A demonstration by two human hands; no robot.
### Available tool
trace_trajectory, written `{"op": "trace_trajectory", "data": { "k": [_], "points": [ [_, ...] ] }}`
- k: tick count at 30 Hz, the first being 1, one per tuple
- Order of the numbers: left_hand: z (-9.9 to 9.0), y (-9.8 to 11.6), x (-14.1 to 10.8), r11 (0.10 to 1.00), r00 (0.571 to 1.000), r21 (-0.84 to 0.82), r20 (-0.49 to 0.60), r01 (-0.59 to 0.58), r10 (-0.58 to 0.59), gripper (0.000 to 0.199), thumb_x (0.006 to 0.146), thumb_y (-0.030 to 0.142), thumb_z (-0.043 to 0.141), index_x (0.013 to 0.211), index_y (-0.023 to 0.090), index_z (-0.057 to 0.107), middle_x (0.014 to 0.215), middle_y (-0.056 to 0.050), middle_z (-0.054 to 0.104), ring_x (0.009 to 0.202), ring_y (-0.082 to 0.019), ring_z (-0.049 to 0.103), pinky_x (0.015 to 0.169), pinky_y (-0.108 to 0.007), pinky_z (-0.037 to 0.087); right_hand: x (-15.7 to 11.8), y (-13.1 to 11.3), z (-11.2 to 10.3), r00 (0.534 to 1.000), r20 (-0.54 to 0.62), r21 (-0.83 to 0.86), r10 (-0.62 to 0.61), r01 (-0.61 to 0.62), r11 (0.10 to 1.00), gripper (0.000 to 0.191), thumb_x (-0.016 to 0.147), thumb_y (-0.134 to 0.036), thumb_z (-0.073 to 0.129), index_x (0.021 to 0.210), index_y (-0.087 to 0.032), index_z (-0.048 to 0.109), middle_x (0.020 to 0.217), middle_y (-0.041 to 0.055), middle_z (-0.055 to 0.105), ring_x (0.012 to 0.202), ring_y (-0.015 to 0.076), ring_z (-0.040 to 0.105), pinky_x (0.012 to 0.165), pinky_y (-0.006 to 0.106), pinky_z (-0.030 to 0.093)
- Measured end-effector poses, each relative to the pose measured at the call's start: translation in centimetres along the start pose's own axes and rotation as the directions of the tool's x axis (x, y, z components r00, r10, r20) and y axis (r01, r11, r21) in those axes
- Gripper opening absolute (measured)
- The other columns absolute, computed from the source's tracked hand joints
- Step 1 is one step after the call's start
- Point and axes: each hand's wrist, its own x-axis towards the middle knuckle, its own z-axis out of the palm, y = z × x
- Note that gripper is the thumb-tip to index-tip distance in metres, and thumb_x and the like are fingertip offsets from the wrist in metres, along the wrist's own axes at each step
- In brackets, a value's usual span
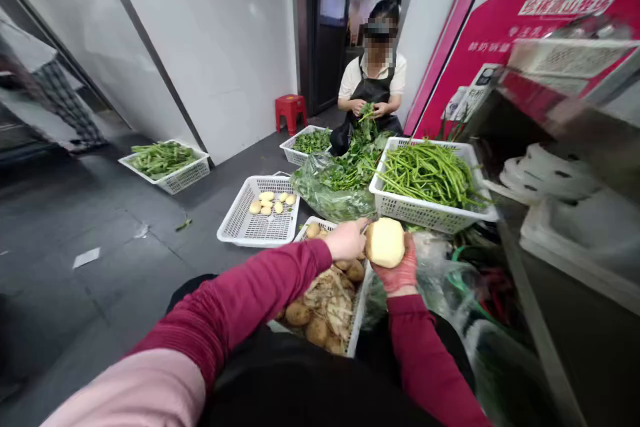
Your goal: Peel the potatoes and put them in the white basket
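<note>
A mostly peeled potato (pixel 387 242), pale yellow with some brown skin on its left side, rests in my right hand (pixel 400 273), whose fingers wrap it from below in a reddish glove. At the potato's upper left edge, my left hand (pixel 347 240) is closed on a small dark tool that looks like a peeler (pixel 371 221); most of it is hidden by the fingers. Beneath both hands stands a white basket (pixel 361 310) holding unpeeled potatoes (pixel 317 331) and a heap of peelings (pixel 327 297).
Ahead to the left, a white basket (pixel 233 223) holds several peeled potatoes (pixel 267 196). Long green beans (pixel 430 173) fill another basket. A seated person (pixel 375 80) handles leafy greens (pixel 357 160) beside a plastic bag. Farther back are a red stool (pixel 291 112) and a basket of green vegetables (pixel 163 159).
</note>
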Motion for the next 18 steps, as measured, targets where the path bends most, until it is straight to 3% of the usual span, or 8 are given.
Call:
{"op": "trace_trajectory", "data": {
  "k": [3, 5, 9, 11, 13, 16, 18],
  "points": [
    [3.1, -1.2, -3.2, 0.998, 0.994, -0.005, -0.089, 0.058, -0.059, 0.054, 0.090, 0.019, 0.036, 0.143, 0.008, 0.034, 0.121, -0.022, 0.061, 0.104, -0.028, 0.062, 0.092, -0.038, 0.046, -0.5, 0.9, -0.6, 0.997, -0.029, -0.026, 0.076, -0.077, 0.997, 0.040, 0.090, -0.048, 0.042, 0.089, -0.022, 0.074, 0.076, 0.0041, 0.076, 0.064, 0.0199, 0.072, 0.068, 0.038, 0.058],
    [3.6, -1.8, -4.0, 0.996, 0.988, -0.052, -0.129, 0.078, -0.085, 0.055, 0.091, 0.019, 0.036, 0.144, 0.007, 0.032, 0.119, -0.020, 0.062, 0.104, -0.026, 0.062, 0.094, -0.037, 0.046, -0.6, 1.3, -0.7, 0.992, -0.017, -0.025, 0.123, -0.124, 0.992, 0.040, 0.089, -0.048, 0.044, 0.089, -0.020, 0.073, 0.077, 0.0052, 0.076, 0.065, 0.0204, 0.072, 0.076, 0.042, 0.057],
    [1.1, -2.3, -1.9, 0.984, 0.992, -0.174, -0.109, 0.037, -0.057, 0.046, 0.089, 0.020, 0.042, 0.134, 0.013, 0.049, 0.104, -0.009, 0.069, 0.093, -0.019, 0.063, 0.089, -0.029, 0.048, 0.0, 1.4, -0.5, 0.986, 0.056, 0.005, 0.157, -0.158, 0.988, 0.043, 0.086, -0.051, 0.045, 0.093, -0.018, 0.072, 0.084, 0.0083, 0.076, 0.075, 0.0241, 0.071, 0.085, 0.050, 0.052],
    [-0.1, -2.3, -0.7, 0.984, 0.993, -0.179, -0.109, 0.019, -0.039, 0.043, 0.088, 0.020, 0.043, 0.130, 0.014, 0.053, 0.105, -0.007, 0.069, 0.093, -0.018, 0.063, 0.089, -0.028, 0.048, 0.3, 1.4, -0.5, 0.984, 0.068, 0.003, 0.167, -0.168, 0.986, 0.043, 0.083, -0.052, 0.049, 0.096, -0.018, 0.072, 0.089, 0.0105, 0.076, 0.079, 0.0260, 0.071, 0.086, 0.052, 0.051],
    [0.0, -2.1, -0.4, 0.990, 0.992, -0.141, -0.121, 0.015, -0.033, 0.045, 0.088, 0.019, 0.043, 0.131, 0.013, 0.052, 0.110, -0.009, 0.068, 0.098, -0.019, 0.062, 0.092, -0.029, 0.047, 0.6, 1.4, -0.6, 0.985, 0.053, 0.001, 0.165, -0.165, 0.986, 0.042, 0.081, -0.051, 0.051, 0.097, -0.017, 0.072, 0.088, 0.0109, 0.075, 0.078, 0.0261, 0.070, 0.083, 0.052, 0.052],
    [2.6, -2.4, -2.6, 0.997, 0.989, -0.076, -0.143, 0.027, -0.038, 0.053, 0.089, 0.019, 0.042, 0.141, 0.011, 0.041, 0.116, -0.014, 0.065, 0.106, -0.022, 0.061, 0.097, -0.033, 0.045, 1.3, 1.5, -0.9, 0.993, 0.006, 0.017, 0.115, -0.115, 0.993, 0.038, 0.083, -0.048, 0.051, 0.094, -0.017, 0.071, 0.081, 0.0082, 0.075, 0.072, 0.0240, 0.070, 0.077, 0.048, 0.055],
    [5.0, -2.8, -5.2, 0.997, 0.994, -0.059, -0.100, 0.046, -0.052, 0.057, 0.089, 0.020, 0.042, 0.145, 0.013, 0.035, 0.115, -0.015, 0.066, 0.105, -0.024, 0.063, 0.095, -0.035, 0.046, 2.1, 1.3, -1.3, 0.996, -0.059, 0.030, 0.065, -0.064, 0.998, 0.037, 0.082, -0.048, 0.051, 0.092, -0.018, 0.070, 0.077, 0.0067, 0.075, 0.069, 0.0226, 0.069, 0.072, 0.045, 0.056]
  ]
}}
